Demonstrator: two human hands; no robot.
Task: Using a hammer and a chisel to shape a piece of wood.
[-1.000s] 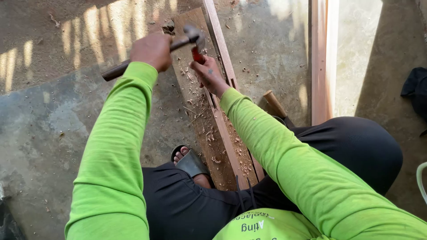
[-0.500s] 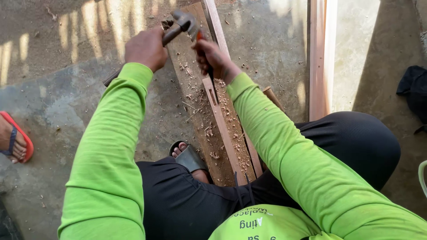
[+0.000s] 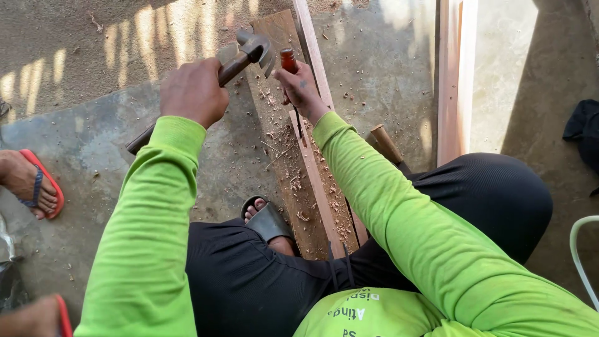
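Note:
My left hand (image 3: pixel 192 91) grips the wooden handle of a claw hammer (image 3: pixel 249 51), whose metal head hangs just left of a red-handled chisel (image 3: pixel 288 61). My right hand (image 3: pixel 301 89) is closed around that chisel and holds it upright over a narrow pale strip (image 3: pixel 318 187) lying on a dark wooden board (image 3: pixel 293 175). Wood chips cover the board around the chisel's blade. Both my arms are in bright green sleeves.
My sandalled foot (image 3: pixel 267 219) rests beside the board on the concrete floor (image 3: pixel 87 143). Another person's foot in a red sandal (image 3: pixel 38 184) is at the left edge. A pale timber frame (image 3: pixel 450 81) stands at the right, a second wooden handle (image 3: pixel 385 143) lies by my knee.
The hammer head has swung from the chisel's top up and back, now sitting just left of it. The view shifted, bringing another person's red-sandalled foot in at the left.

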